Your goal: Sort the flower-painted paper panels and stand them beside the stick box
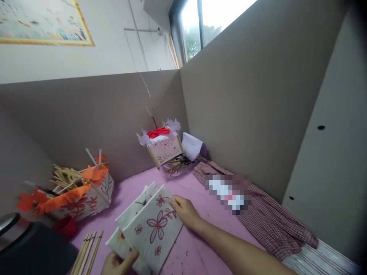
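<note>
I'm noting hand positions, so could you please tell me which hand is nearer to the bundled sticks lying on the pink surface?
Left: the left hand is beside the bundled sticks; the right hand is farther off, across the flowered sheets.

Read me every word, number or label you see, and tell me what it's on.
No text is legible.
Purple-trimmed box: dark marks along its side, too small to read.
Pixelated patch over the checked cloth: unreadable.
Front flowered panel: no words seen.
</note>
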`<state>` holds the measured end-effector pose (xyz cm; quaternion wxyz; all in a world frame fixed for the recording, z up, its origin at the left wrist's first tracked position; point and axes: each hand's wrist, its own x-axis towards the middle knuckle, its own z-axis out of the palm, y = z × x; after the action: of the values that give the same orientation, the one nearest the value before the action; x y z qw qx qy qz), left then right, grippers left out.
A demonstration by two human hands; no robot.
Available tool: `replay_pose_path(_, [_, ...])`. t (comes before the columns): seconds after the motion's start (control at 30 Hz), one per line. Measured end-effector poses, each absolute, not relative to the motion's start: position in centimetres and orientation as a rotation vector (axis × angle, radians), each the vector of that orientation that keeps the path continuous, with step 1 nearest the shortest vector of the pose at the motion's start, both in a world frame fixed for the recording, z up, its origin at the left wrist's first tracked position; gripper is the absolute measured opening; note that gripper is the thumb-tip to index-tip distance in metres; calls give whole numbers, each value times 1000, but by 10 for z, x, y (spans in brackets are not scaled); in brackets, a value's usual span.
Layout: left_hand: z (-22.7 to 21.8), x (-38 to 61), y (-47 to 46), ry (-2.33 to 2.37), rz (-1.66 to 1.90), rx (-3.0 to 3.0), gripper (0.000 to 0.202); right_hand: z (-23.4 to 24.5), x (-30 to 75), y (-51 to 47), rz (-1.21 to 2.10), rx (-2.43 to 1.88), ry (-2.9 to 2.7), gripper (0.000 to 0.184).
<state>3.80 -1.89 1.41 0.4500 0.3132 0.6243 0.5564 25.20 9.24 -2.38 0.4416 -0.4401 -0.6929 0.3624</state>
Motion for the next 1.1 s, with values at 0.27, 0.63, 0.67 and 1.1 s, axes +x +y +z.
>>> replay_pose_path(0.27, [23, 52, -23, 1409, 1554, 683, 48, -12, 261, 82, 875, -1032, -1785, 19])
replay_pose_path(0.63, [8, 45, -22, 1279, 1452, 989, 38, -15, 280, 89, 1432, -872, -1774, 37])
replay_pose_path(0.67, [11, 44, -23, 1268, 1465, 1023, 38, -16, 282, 91, 1493, -859, -1787, 38])
replay_pose_path(1.1, [62, -81, -18, 3048, 1848, 689, 98, -29, 283, 87, 1347, -952, -1727, 41])
